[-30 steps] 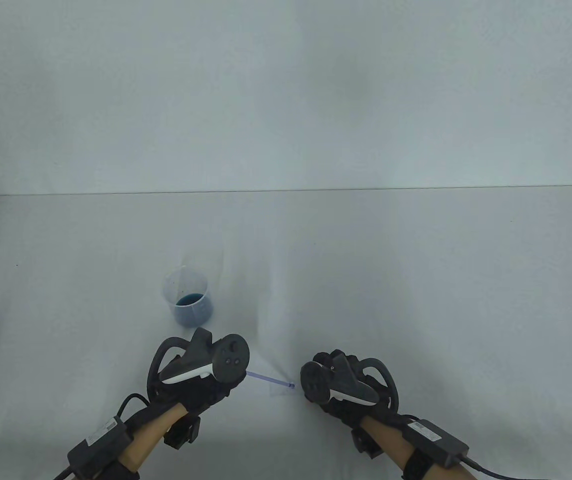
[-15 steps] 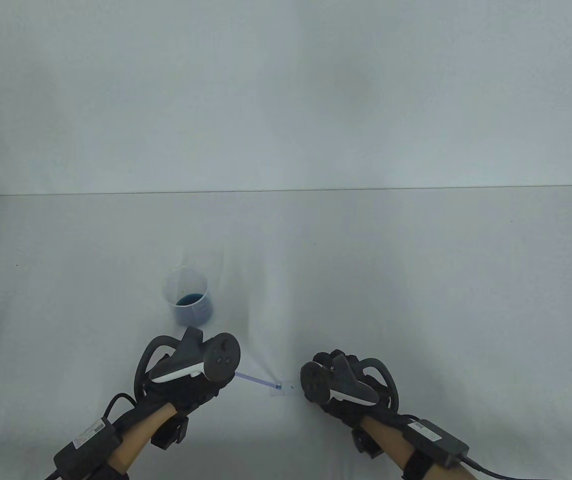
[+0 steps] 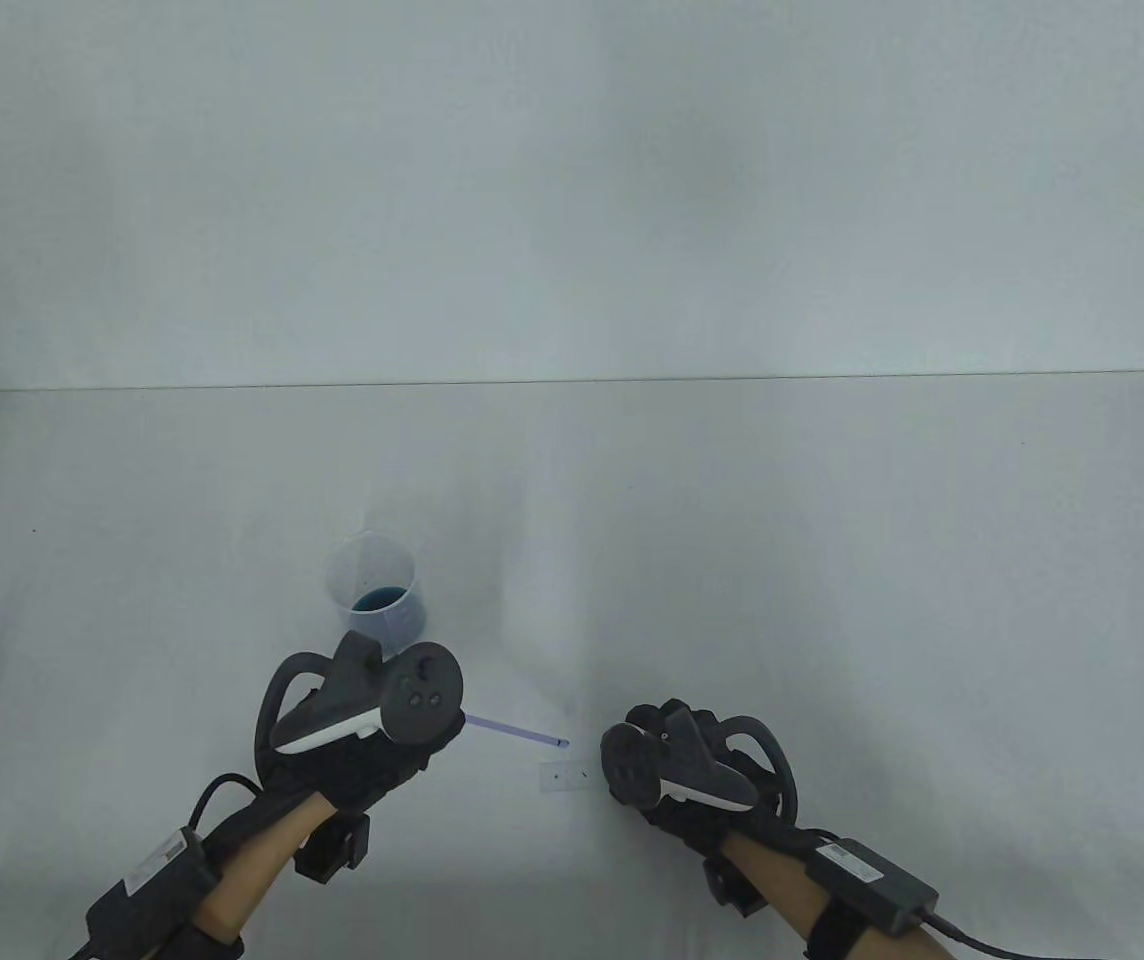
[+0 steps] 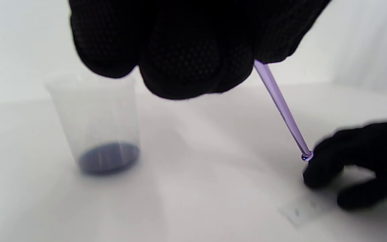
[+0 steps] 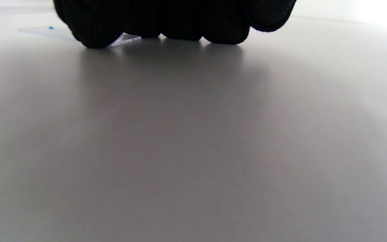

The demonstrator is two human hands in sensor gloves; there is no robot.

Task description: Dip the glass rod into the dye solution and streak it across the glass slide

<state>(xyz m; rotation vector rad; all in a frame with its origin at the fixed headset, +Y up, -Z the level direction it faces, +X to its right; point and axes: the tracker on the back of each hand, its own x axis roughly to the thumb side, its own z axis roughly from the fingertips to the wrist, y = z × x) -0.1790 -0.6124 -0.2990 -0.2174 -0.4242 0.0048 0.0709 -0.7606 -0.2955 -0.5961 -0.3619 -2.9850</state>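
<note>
Left hand (image 3: 352,745) was curled around the upper end of the glass rod (image 3: 515,731), gripping it; the rod slanted down toward the right, and its rounded tip hung just above the table (image 3: 832,560), clear of the glass slide (image 3: 564,776). Behind this hand stood the beaker (image 3: 378,592), upright, with a shallow layer of blue dye at its bottom. The slide lay flat between the two hands, carrying small specks of dye. Right hand (image 3: 682,775) rested knuckles-up on the table at the slide's right edge, its fingertips (image 5: 92,37) pressed down together, one of them on a corner of the slide. Nothing lay between the rod tip and the slide.
</note>
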